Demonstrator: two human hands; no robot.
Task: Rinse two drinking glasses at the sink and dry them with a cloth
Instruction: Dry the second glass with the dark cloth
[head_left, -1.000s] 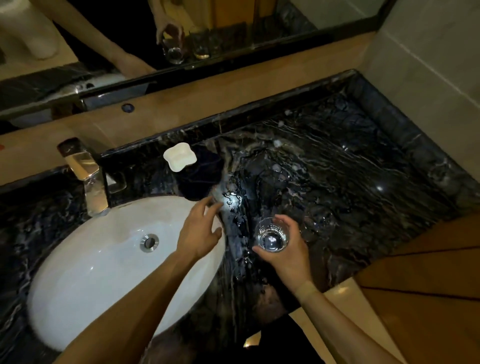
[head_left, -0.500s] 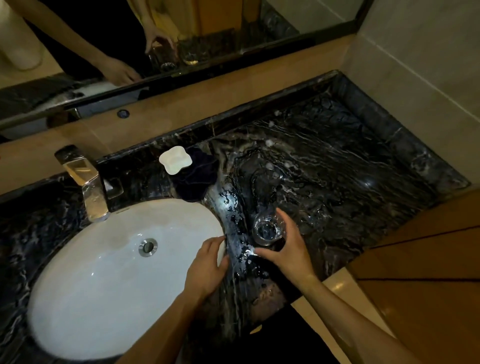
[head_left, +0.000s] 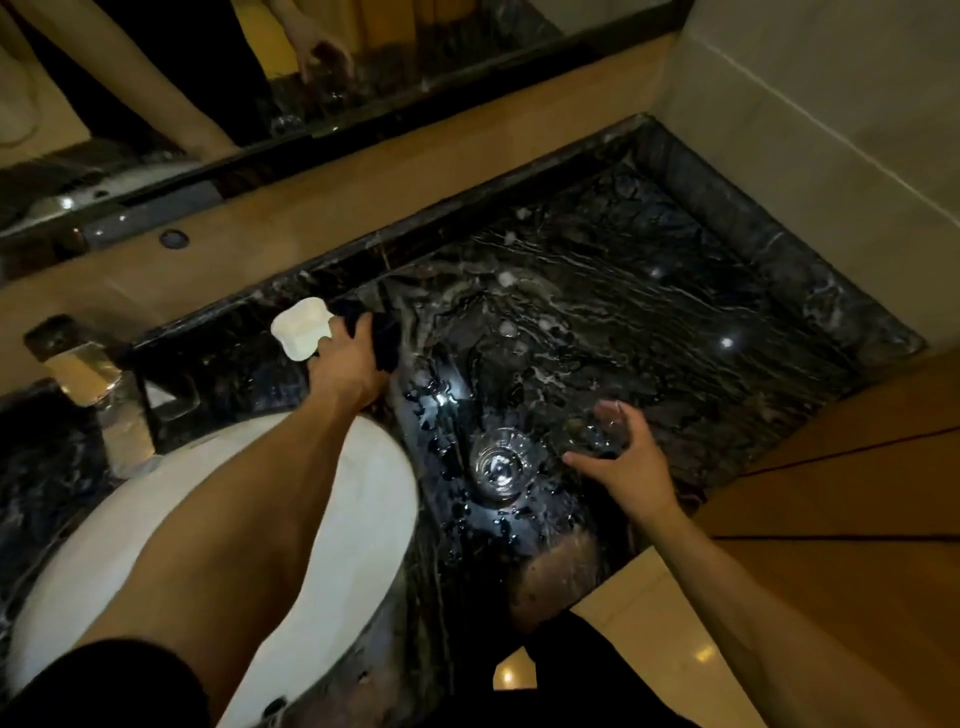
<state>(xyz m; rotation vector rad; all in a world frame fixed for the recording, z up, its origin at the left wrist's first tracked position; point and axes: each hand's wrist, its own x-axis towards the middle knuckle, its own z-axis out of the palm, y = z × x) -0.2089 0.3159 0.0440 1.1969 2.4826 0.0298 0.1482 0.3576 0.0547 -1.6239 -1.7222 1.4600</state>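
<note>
One clear drinking glass (head_left: 498, 465) stands upright on the wet black marble counter (head_left: 649, 322), just right of the basin. A second glass (head_left: 589, 435), blurred, sits to its right, and my right hand (head_left: 626, 462) curls around it with the thumb on its near side and the fingers on its far side. My left hand (head_left: 347, 361) reaches to the back of the counter and closes on a dark cloth (head_left: 385, 340) that lies beside a white soap dish (head_left: 301, 327). Most of the cloth is hidden under the hand.
The white oval basin (head_left: 374, 499) lies under my left forearm, with a chrome tap (head_left: 98, 384) at its back left. Water drops cover the counter around the glasses. A mirror (head_left: 415, 47) runs along the back, a tiled wall (head_left: 831, 104) stands on the right, and a wooden surface (head_left: 857, 493) lies right of the counter.
My right hand set the first glass down on the counter and moved right to the second glass. My left hand moved from the basin's rim back to the dark cloth.
</note>
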